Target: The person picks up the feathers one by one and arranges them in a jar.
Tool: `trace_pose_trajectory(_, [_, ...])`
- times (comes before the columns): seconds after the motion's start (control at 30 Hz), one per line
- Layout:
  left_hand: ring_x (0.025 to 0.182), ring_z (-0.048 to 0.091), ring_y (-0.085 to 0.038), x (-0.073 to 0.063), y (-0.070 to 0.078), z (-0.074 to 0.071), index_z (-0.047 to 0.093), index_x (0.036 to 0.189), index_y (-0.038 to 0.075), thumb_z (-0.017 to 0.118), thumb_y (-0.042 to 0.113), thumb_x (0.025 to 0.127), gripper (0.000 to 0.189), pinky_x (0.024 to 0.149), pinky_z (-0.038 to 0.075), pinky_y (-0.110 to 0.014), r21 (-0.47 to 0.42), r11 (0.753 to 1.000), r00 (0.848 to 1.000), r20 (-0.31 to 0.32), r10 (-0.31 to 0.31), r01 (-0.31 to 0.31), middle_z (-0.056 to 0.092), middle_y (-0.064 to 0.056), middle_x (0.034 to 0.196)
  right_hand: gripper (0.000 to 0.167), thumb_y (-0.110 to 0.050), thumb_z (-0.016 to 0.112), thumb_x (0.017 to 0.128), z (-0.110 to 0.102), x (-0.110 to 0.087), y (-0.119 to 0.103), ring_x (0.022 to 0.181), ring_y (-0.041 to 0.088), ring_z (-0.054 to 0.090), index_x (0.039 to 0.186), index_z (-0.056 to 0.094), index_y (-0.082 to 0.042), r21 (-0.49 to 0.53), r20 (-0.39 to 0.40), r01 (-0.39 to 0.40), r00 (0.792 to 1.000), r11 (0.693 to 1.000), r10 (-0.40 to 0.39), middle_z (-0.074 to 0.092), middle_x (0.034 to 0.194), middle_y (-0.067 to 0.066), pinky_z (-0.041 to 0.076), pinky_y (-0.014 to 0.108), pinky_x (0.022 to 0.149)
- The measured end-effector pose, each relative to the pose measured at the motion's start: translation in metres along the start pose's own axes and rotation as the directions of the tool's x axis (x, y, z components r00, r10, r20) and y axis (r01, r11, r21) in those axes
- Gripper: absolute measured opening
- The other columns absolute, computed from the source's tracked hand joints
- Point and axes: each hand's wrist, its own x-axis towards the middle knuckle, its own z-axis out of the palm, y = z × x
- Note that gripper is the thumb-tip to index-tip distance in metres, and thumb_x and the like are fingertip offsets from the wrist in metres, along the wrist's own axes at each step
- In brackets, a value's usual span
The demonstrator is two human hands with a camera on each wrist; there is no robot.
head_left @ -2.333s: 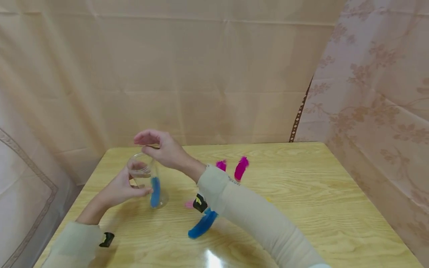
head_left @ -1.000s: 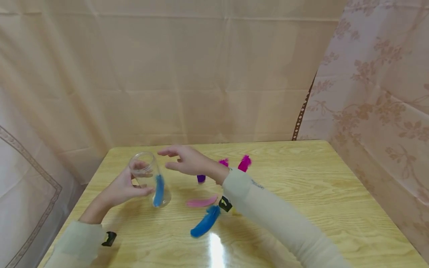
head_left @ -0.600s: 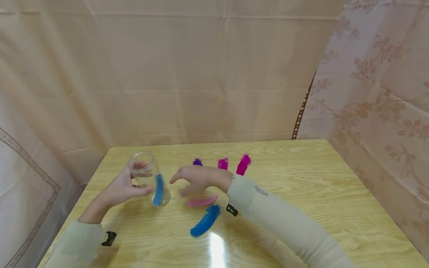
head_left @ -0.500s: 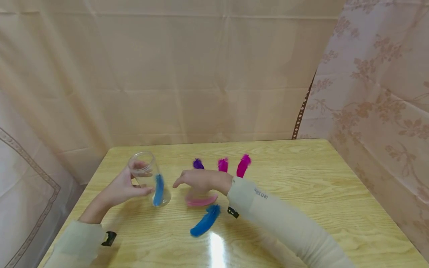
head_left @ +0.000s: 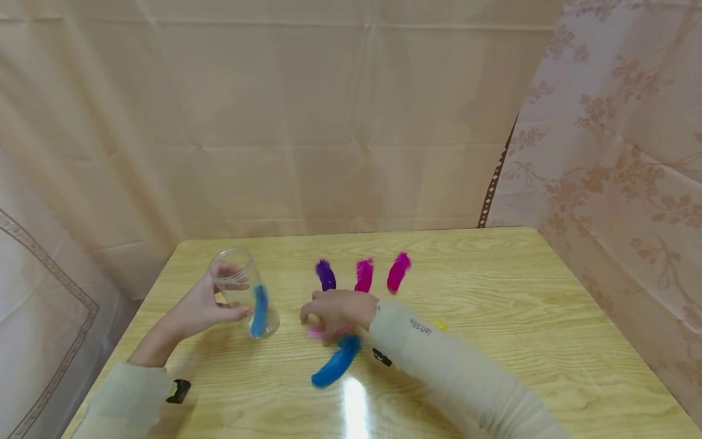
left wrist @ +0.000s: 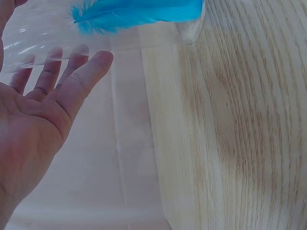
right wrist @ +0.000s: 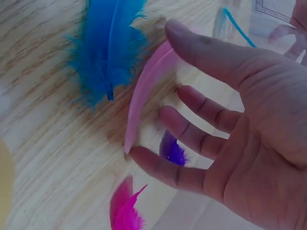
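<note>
My left hand (head_left: 200, 308) grips a tall clear glass (head_left: 271, 325) at the left of the table, fingers behind it and thumb in front. Inside the glass is a blue feather (head_left: 259, 312), also visible in the left wrist view. Low over the table, my right hand (head_left: 341, 310) reaches around a pale pink feather (right wrist: 140, 98). In the right wrist view its thumb and fingers stay spread; one fingertip meets the feather's tip, and the thumb is near the other end. Another blue feather (head_left: 337, 364) lies just in front of this hand.
Beyond the right hand lie a purple feather (head_left: 326, 275) and two magenta ones, a nearer feather (head_left: 364, 275) and a farther-right feather (head_left: 399, 272). Part of a yellow feather (head_left: 440, 325) shows past the right sleeve. Curtains hang behind the wooden table (head_left: 521, 317).
From above the glass's mouth, my right hand has come right and down to the pink feather, its fingers lowering around it. My left hand still holds the glass in place.
</note>
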Motion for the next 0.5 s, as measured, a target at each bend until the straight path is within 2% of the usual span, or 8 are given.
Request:
trace_pose_trajectory(0.23, [0.125,0.052,-0.044,0.0008,-0.0010,-0.0003,0.031,0.132,0.005,0.084,0.008,0.084,0.072,0.081,0.059,-0.033,-0.007,1.000,1.000,0.001,0.003,-0.003,0.044,-0.026,0.138,0.050,-0.012,0.082,0.087,0.0030,0.0015,0.0006,0.087,0.014,0.053,0.127,0.060,-0.033,0.025,-0.001,-0.045,0.999,0.999,0.045,0.050,0.105,-0.004,0.050,0.023,0.067])
trace_pose_trajectory(0.5, [0.125,0.052,-0.042,0.0005,-0.0019,-0.0007,0.031,0.133,0.005,0.084,0.008,0.084,0.072,0.082,0.059,-0.033,-0.016,1.000,1.000,0.004,-0.008,0.008,0.043,-0.026,0.138,0.051,-0.006,0.080,0.087,0.0039,0.0032,-0.0003,0.089,0.017,0.054,0.121,0.059,-0.038,0.073,0.017,-0.064,0.998,0.995,0.063,0.050,0.108,-0.003,0.052,0.024,0.066])
